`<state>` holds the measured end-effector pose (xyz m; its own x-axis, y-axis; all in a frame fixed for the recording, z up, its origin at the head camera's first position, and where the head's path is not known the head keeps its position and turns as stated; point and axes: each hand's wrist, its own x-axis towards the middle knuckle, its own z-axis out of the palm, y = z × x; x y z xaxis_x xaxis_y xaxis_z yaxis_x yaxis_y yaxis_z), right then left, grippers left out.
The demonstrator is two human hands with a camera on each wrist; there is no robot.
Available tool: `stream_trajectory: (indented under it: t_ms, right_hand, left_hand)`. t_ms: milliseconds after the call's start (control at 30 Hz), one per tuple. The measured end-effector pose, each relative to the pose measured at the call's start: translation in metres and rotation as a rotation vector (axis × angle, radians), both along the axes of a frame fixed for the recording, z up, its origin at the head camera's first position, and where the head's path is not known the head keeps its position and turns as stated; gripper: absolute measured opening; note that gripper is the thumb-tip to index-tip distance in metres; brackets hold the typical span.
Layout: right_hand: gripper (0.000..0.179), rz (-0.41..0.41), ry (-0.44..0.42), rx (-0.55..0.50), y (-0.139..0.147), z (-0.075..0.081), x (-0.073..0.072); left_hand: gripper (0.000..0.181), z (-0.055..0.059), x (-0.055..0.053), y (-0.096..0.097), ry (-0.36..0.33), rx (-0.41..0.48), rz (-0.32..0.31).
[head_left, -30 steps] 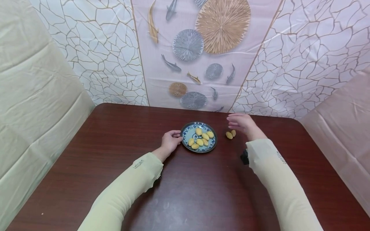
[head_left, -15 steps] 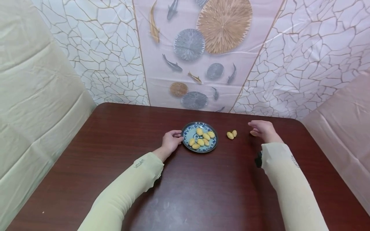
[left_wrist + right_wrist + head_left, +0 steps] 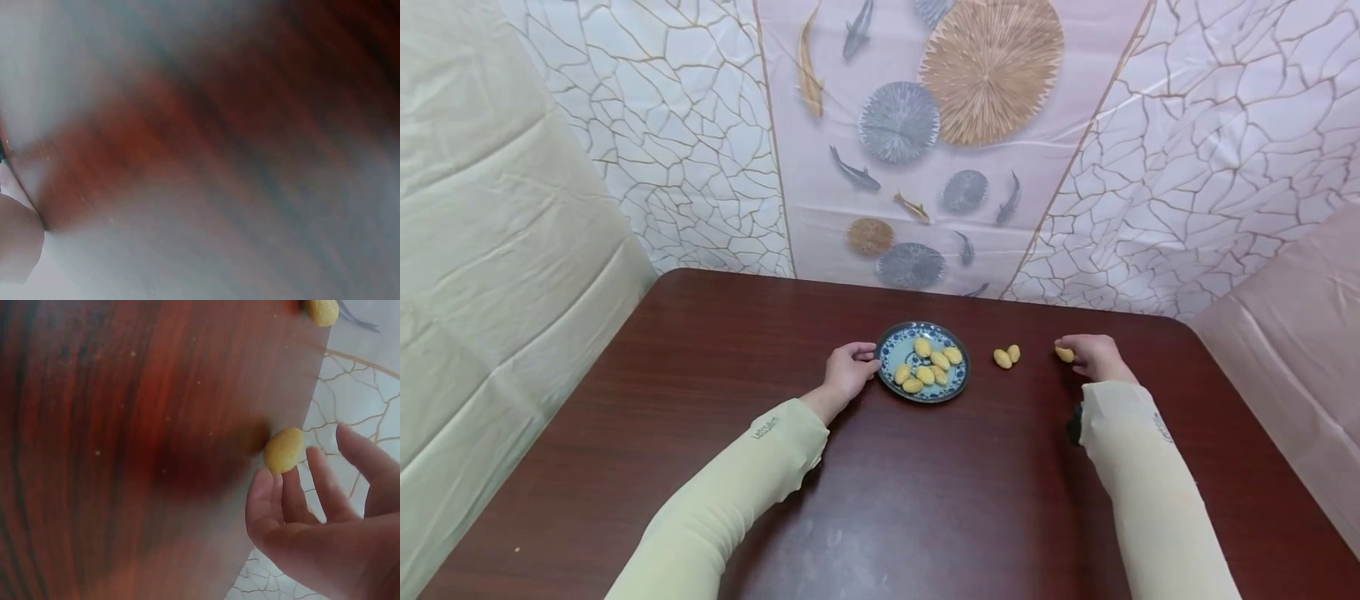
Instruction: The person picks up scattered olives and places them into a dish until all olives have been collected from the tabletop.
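Plate (image 3: 895, 357) on glossy dark table (image 3: 940, 475), fish-print backdrop (image 3: 898, 218) behind

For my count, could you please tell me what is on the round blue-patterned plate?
Seven yellow oval pieces lie on the round blue-patterned plate. The plate surface directly beneath them is covered, so its pattern there cannot be seen.

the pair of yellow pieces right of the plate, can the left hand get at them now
Probably not directly: the left hand is at the opposite edge of the plate, which lies between it and the pair of yellow pieces. It might need to reach over.
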<state>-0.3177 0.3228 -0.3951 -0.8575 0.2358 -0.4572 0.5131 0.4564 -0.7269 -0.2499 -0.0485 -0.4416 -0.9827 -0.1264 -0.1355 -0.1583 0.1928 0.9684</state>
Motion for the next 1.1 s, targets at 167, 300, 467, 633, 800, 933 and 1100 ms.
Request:
stream_trajectory:
  t_ms: [167,300,467,633,800,933,1100]
  right_hand:
    - [0.048,0.078,0.002,-0.018,0.002,-0.005,0.002]
    - [0.050,0.075,0.031,-0.103,0.005,-0.006,0.002]
    - [0.038,0.066,0.022,-0.196,0.013,-0.011,-0.003]
    - [0.044,0.017,-0.003,-0.171,0.002,-0.003,0.004]
    - [0.040,0.012,-0.022,-0.241,-0.001,0.003,0.011]
    - [0.021,0.017,-0.005,-0.323,-0.004,0.007,0.017]
    - [0.012,0.062,0.066,-0.417,-0.012,0.012,0.021]
  left_hand:
    - [0.030,-0.001,0.000,0.001,0.003,0.003,0.000]
    - [0.031,-0.001,-0.001,0.001,0.007,0.004,-0.001]
    - [0.030,0.000,0.000,0.000,0.006,0.008,-0.002]
    - [0.030,-0.001,-0.001,0.000,0.011,0.006,-0.001]
    - [0.030,-0.005,-0.004,-0.001,0.009,0.015,-0.001]
    - [0.028,-0.016,-0.010,-0.003,0.035,0.027,-0.010]
    - [0.028,-0.014,-0.008,-0.002,0.027,0.022,-0.010]
